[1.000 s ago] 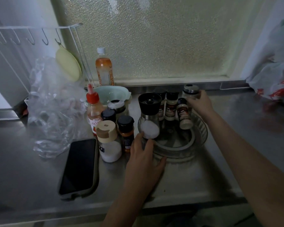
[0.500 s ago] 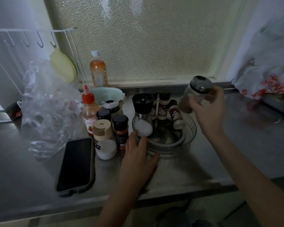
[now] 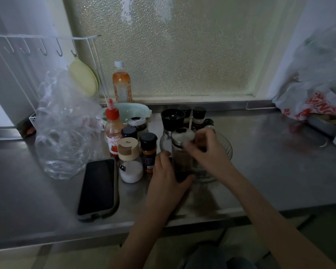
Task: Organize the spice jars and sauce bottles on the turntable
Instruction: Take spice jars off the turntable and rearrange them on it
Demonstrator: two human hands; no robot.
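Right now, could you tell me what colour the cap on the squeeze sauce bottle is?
Red, on the squeeze sauce bottle; clearest in the head view.

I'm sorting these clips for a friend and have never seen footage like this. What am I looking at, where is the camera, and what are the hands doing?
There is no machine here: a person wears a wide-angle camera on the head, looking down at their own two bare hands over a steel counter.

The right hand has a grip on the top of a glass jar with a metal collar, which is at the near side of a clear turntable. The left hand rests against the turntable's near edge, beside that jar. A black-topped grinder and small dark-capped spice jars stand at the back of the turntable.

Off the turntable, to its left, wait a red-capped sauce bottle, a tan-lidded jar of white powder and an orange spice jar. A phone lies face up nearby.
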